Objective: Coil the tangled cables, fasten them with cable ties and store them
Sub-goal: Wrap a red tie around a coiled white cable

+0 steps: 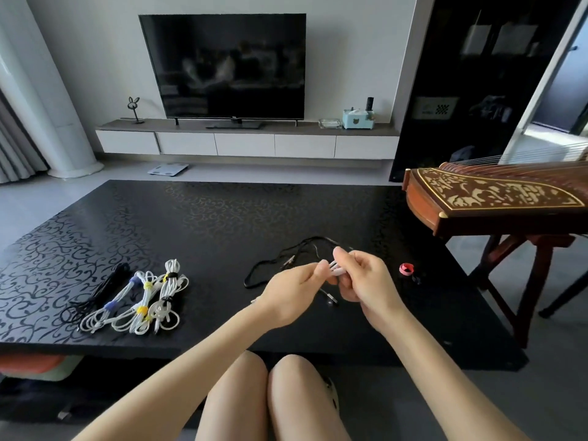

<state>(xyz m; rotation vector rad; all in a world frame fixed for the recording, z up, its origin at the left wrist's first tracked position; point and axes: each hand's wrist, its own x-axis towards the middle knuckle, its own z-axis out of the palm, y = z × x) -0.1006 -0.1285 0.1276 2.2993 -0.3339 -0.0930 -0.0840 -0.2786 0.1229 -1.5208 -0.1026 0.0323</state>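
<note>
Knees (pixel 254 393) sit just before the table (pixel 222 218). Above it, the left hand (pixel 292 294) and right hand (pixel 366 281) both pinch a white cable (pixel 334 269), folded into short loops. The step in hand appears to be coiling. The next move probably calls for the red cable tie (pixel 406 268), near the right hand. A loose black cable (pixel 286 259) lies behind the hands. Tied bundles (pixel 140 300) lie well apart on the left.

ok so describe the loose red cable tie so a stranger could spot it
On the black scroll-patterned low table, look at the right side, near the carved reddish-brown wooden zither. Just right of the person's right hand lies a small red curled strap. It is the only red item there; the other ties, blue, yellow and black, wrap the coiled white cables at the left.
</note>
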